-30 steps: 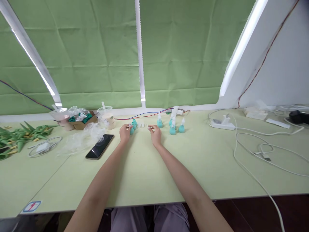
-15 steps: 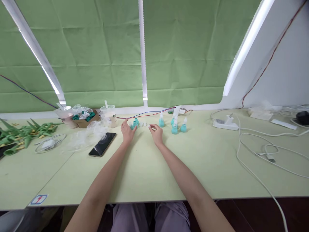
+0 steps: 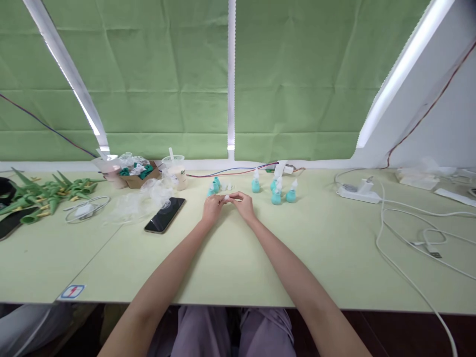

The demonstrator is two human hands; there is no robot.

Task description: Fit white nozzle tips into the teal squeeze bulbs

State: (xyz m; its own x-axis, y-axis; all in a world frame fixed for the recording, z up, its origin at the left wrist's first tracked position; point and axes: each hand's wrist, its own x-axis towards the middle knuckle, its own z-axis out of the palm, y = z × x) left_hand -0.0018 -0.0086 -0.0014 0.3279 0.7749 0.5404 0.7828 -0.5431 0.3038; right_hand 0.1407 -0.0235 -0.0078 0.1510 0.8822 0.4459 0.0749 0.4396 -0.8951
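Note:
My left hand and my right hand meet near the middle of the table, fingers pinched on a small white piece between them. Its exact kind is too small to make out. Just behind my left hand stand several small teal bottles without white tops. More small white pieces lie beside them, beyond my fingertips. To the right of my right hand, several teal bottles with pointed white tops stand upright in a loose group.
Left of my arms lie a black phone, crumpled clear plastic, a plastic cup, a cardboard box and green toy-like parts. A white power strip and loose white cables lie at the right.
My left hand has left the bare teal bottles and come right to join my right hand at the small white piece. The camera view has shifted slightly.

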